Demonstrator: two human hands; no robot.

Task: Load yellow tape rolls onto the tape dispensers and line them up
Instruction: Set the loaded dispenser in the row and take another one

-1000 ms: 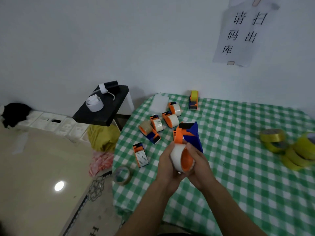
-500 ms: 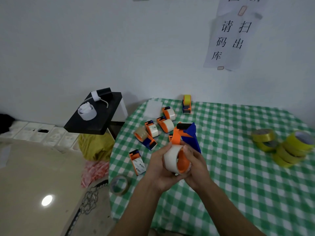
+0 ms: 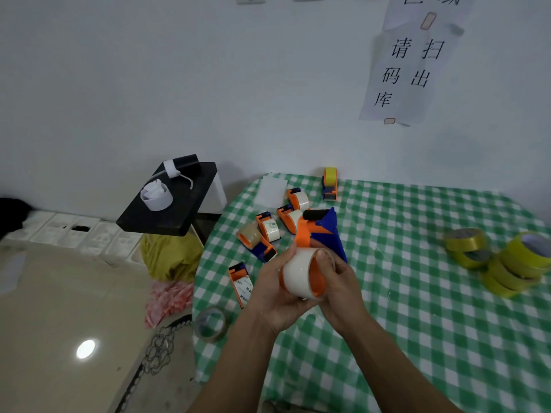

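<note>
I hold an orange and blue tape dispenser (image 3: 323, 231) above the green checked table (image 3: 417, 308). A white tape roll (image 3: 296, 277) sits on its orange hub. My left hand (image 3: 272, 296) grips the white roll from the left. My right hand (image 3: 338, 289) grips the dispenser from the right, thumb on the roll's top edge. Several yellow tape rolls (image 3: 507, 260) are piled at the table's right edge. One dispenser loaded with yellow tape (image 3: 330, 183) stands at the back by the wall.
Several orange dispensers with white or clear tape (image 3: 274, 225) lie scattered at the table's left. A clear tape roll (image 3: 210, 323) sits at the left table edge. A black stand (image 3: 170, 204) with white items is left of the table, over a yellow bag (image 3: 170, 254).
The view shifted a little, putting my hands and the dispenser slightly left in frame. My left hand has turned further around the white roll. Both hands stay on the dispenser.
</note>
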